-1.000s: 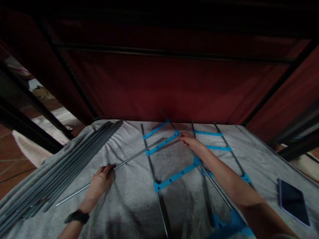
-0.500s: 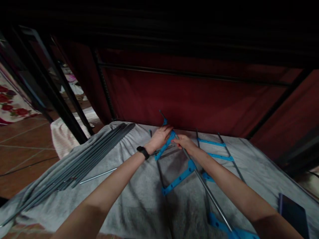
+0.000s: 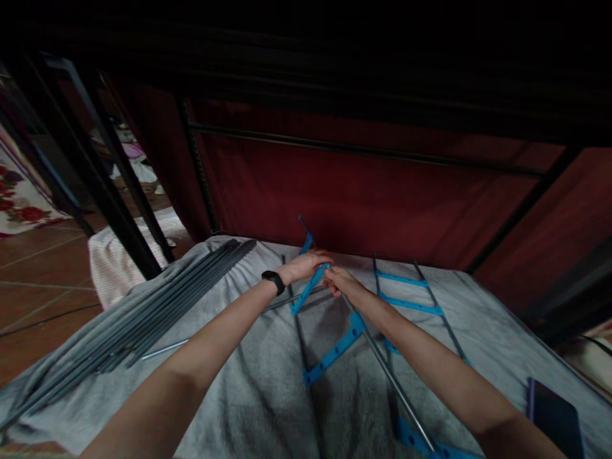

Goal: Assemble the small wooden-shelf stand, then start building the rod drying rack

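My left hand [image 3: 308, 263], with a dark band on its wrist, is closed around the upper end of a blue plastic crossbar [image 3: 308, 290]. Against it, my right hand [image 3: 339, 280] wraps the far end of a long grey metal tube [image 3: 394, 382]; the exact joint is hidden by my fingers. That tube also runs through a nearer blue crossbar [image 3: 335, 352] and a third blue piece [image 3: 414, 438] at the bottom. A second, darker tube [image 3: 300, 335] joins the crossbars' lower ends. Beyond my left hand, another blue piece [image 3: 306, 243] sits on the frame.
Several loose grey tubes [image 3: 182, 306] lie bundled at left on the grey blanket [image 3: 248, 395]. At right rests another frame with blue crossbars [image 3: 411, 305]. A dark phone-like slab [image 3: 554, 414] lies lower right. Black bars [image 3: 109, 172] and a red panel [image 3: 363, 204] stand behind.
My two hands have come closer together at the tube's end, and my left fingers now close over the crossbar's upper end. The view has shifted slightly.
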Available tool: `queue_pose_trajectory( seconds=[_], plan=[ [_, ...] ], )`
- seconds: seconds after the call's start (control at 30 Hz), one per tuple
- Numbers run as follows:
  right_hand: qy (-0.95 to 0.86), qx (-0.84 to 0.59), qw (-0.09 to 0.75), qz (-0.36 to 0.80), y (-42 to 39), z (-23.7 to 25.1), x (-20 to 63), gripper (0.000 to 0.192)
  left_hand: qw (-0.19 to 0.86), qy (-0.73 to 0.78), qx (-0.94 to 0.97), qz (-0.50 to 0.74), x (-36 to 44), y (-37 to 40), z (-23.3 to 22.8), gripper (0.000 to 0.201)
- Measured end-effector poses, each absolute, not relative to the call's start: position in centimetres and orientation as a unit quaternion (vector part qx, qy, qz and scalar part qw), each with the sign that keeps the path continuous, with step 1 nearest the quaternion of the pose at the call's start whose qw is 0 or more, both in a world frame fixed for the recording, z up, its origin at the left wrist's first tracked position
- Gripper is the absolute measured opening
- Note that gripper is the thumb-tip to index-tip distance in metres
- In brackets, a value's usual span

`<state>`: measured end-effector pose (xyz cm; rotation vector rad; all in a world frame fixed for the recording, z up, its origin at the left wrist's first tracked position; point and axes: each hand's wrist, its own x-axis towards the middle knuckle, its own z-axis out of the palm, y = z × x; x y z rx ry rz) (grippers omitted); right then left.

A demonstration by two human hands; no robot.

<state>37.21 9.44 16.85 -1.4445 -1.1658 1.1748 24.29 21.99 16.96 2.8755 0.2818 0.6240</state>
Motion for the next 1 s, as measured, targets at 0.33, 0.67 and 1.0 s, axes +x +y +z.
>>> queue_pose_trajectory(
  seconds=[0.33,0.67,1.0],
  plan=[
    [-0.456,-0.589,0.439,0.502,9.9,17.5,36.9,0.013,0.157,0.088,0.958,0.224,23.5,22.6,16.4,0.031],
    [-0.485,-0.603,0.408,0.485,10.0,18.0,36.5,0.018,0.167,0.105,0.946,0.257,22.6,22.5,16.4,0.036],
    [-0.508,-0.611,0.405,0.452,9.7,17.0,37.2,0.023,0.175,0.087,0.941,0.275,22.9,22.4,15.6,0.033]
  ],
)
